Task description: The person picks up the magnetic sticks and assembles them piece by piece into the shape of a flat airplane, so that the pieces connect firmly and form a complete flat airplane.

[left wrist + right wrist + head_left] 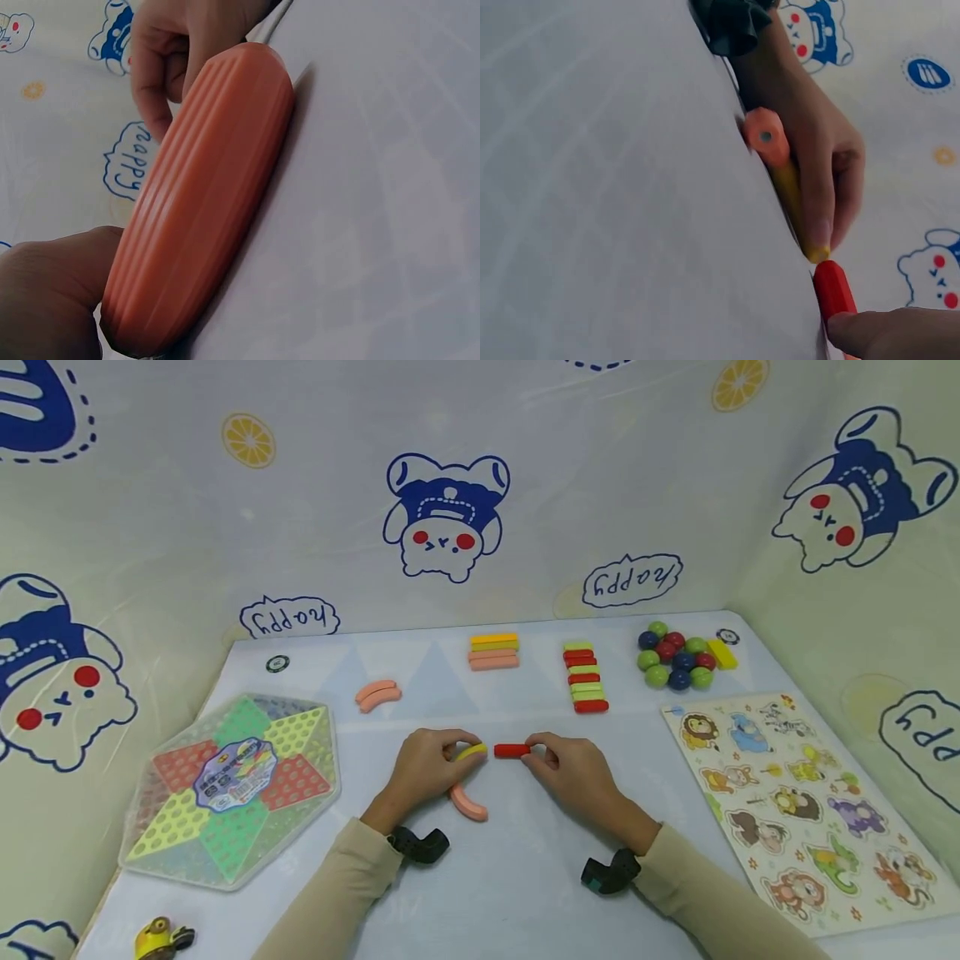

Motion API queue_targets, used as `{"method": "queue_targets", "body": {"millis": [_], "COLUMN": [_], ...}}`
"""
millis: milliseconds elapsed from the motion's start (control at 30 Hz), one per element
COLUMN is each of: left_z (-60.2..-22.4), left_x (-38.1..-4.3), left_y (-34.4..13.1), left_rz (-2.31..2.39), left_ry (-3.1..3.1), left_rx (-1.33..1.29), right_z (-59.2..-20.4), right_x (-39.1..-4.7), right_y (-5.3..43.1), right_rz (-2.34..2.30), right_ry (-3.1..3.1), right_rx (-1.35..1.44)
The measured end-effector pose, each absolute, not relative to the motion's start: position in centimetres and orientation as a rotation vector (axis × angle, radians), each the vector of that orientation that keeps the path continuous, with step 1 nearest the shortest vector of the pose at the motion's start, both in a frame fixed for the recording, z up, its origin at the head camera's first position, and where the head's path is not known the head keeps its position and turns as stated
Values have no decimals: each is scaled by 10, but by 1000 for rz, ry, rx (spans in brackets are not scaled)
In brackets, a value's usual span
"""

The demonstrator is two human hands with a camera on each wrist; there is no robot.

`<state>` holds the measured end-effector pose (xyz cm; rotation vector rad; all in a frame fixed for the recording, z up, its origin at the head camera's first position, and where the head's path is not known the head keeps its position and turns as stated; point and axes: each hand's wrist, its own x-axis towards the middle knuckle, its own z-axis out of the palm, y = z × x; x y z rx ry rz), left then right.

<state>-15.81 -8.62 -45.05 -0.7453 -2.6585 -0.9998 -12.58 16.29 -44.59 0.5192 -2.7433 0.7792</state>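
A white tabletop (525,893) sits before a pale backdrop (322,527) printed with upside-down cartoon bears and orange slices, a hexagonal case (232,789) resting on it. Right of the case, a person's left hand (427,768) pinches a smooth yellow piece (471,752); farther right of it, the right hand's (573,777) grip pinches a straight, glossy red stick (510,750), end facing yellow end. Nearer the case, a curved, grooved salmon piece (468,804) lies by the left hand.
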Motion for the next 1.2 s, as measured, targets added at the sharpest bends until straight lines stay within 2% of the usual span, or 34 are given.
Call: {"method": "queue_targets", "body": {"millis": [300, 733, 933, 1200], "left_z": [-450, -450, -449, -451], "left_x": [-158, -160, -159, -160], "left_y": [-85, -88, -86, -86], "left_rz": [-1004, -1001, -996, -1000], "left_ry": [-2670, -2649, -2645, -2640], "left_rx": [-748, -756, -768, -685], "right_z": [-446, -445, -444, -442], "right_x": [-127, -146, -146, -143], "right_y": [152, 124, 117, 117], "right_rz": [778, 860, 1025, 997], "right_ry": [-2759, -2743, -2717, -2734], "right_rx": [502, 486, 459, 442]}}
